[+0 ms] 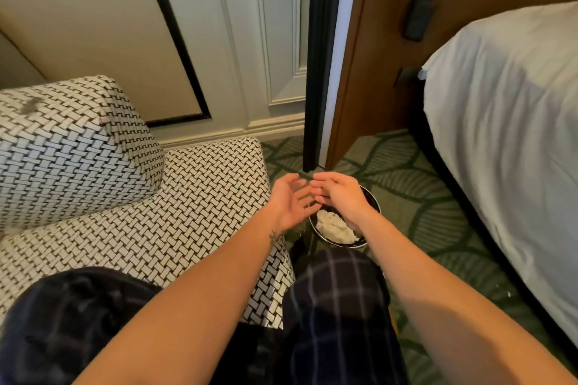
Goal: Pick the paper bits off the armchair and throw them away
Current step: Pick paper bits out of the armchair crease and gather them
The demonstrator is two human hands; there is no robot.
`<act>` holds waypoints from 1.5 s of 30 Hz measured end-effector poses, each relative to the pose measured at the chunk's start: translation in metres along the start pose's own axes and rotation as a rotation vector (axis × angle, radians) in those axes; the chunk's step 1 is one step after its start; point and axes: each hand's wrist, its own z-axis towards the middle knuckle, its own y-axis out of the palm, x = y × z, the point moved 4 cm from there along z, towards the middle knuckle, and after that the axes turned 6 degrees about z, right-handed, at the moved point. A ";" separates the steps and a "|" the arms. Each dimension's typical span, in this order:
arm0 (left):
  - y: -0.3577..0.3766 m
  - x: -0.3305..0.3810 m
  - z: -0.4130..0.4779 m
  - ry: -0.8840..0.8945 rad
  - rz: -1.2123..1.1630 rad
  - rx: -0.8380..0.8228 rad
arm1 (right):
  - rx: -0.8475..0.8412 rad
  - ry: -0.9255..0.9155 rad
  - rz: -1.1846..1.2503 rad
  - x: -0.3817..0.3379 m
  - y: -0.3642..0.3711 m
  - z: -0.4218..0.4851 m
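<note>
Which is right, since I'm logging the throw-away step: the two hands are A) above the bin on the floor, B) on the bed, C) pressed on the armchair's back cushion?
A: the left hand and right hand hover open over the round bin holding white paper.

**Bare forearms and dark checked trousers are all we see of the person.**

We see both forearms uncovered from the lower edge of the view up to the left hand and the right hand. On the inner side of the left wrist we make out a small dark marking, perhaps a tattoo, too small for us to read its shape. Both legs are covered by loose trousers in a very dark navy, close to black, crossed by thin pale lines in a wide windowpane check. We see the check clearly on the right leg, but on the left leg the cloth is blurred and the lines are faint.
</note>
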 end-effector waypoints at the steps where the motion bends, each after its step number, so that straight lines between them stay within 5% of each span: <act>1: -0.003 0.004 -0.006 0.008 -0.009 -0.009 | -0.022 -0.006 -0.017 -0.005 0.007 -0.003; 7: -0.061 0.049 -0.076 0.106 -0.070 -0.013 | -0.191 -0.055 -0.083 -0.032 0.098 -0.049; 23: -0.293 0.152 -0.244 0.276 -0.132 0.293 | -0.643 -0.091 -0.270 -0.026 0.373 -0.128; 35: -0.429 0.160 -0.275 0.298 -0.232 0.367 | -0.715 -0.048 -0.333 0.042 0.484 -0.116; 45: -0.482 0.137 -0.229 0.106 -0.344 0.309 | -0.751 0.045 -0.574 0.078 0.539 -0.051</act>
